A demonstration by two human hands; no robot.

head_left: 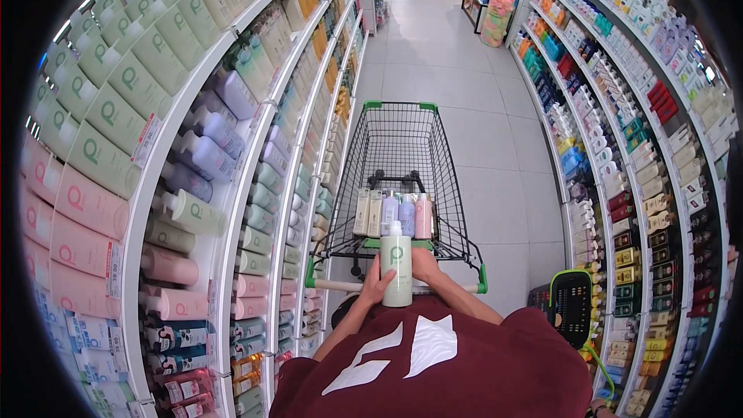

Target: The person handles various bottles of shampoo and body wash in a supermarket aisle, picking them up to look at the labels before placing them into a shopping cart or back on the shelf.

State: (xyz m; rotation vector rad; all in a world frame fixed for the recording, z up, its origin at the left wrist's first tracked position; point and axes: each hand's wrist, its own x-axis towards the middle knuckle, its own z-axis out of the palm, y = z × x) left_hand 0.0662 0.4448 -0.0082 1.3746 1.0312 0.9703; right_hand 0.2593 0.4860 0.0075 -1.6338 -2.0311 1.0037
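Note:
A pale green pump bottle (398, 277) stands upright in front of my chest, near the cart's handle. My left hand (376, 283) is closed around its left side, the thumb lying across the front. On the bottle's other side, my right hand (425, 265) is closed with the fingers curled; the bottle partly hides it, and what it grips cannot be made out. Beyond both hands is a black wire shopping cart (451, 178) with green corners. Inside its near end stand cream bottles (368, 213), lilac and blue-violet pump bottles (398, 213) and a pink bottle (422, 217).
Shelves of green bottles (128, 85) and pink bottles (77, 201) rise close on the left. More stocked shelves (658, 178) line the right. A black basket with a green rim (570, 308) is at my right. The tiled aisle (484, 135) runs ahead past a bin of colourful items (498, 17).

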